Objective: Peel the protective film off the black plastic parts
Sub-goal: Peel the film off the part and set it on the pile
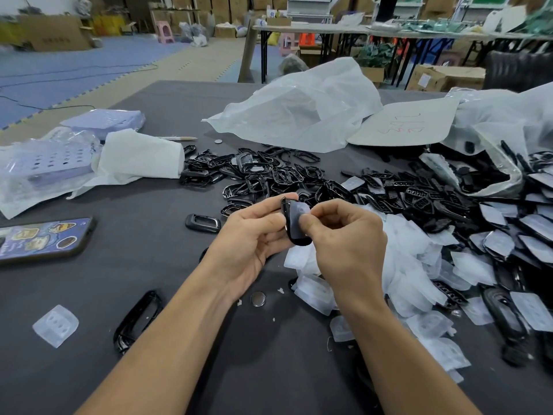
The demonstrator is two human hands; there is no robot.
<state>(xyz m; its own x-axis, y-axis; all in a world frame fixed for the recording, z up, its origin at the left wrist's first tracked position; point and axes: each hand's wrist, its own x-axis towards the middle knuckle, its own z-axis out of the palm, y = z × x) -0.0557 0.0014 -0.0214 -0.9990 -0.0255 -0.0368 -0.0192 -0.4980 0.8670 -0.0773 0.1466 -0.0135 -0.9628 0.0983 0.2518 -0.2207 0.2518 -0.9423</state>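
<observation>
My left hand [254,235] holds a glossy black plastic part [294,235] upright above the dark table [149,265]. A translucent protective film [300,211] covers the part's upper face. My right hand [344,235] pinches that film between thumb and forefinger at the part's right side. Behind my hands lies a heap of black frames [269,175]. To the right lie film-covered black parts [508,235]. A pile of peeled films [404,265] sits under and beside my right hand.
A phone [45,238] lies at the left edge. Wrapped purple trays [48,163], white paper [140,154] and a pen [176,138] lie at the back left. Big clear bags [299,115] and a cardboard sheet [404,124] sit behind. A coin cell [258,298], one loose film [55,324] and a black frame [137,320] lie near me.
</observation>
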